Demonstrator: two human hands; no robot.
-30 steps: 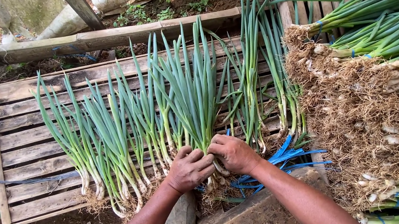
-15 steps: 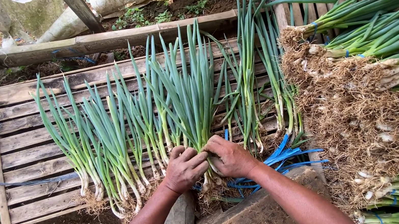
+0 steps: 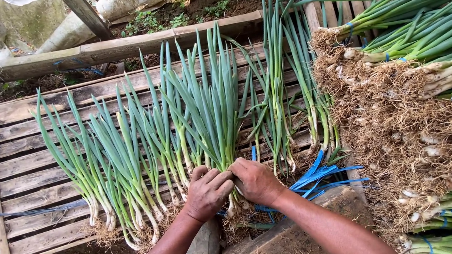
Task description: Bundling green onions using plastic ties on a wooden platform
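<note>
- Left hand (image 3: 207, 192) and right hand (image 3: 256, 180) both grasped one onion bunch (image 3: 214, 117) at its base.
- The bunch lay near the front edge of the wooden pallet (image 3: 22, 171).
- Blue strips (image 3: 317, 176) lay just beside the right hand.

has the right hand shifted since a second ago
Yes, slightly. The right hand has slid left along the slatted wooden pallet, closing on the left hand around the bunch of green spring onions.
</note>
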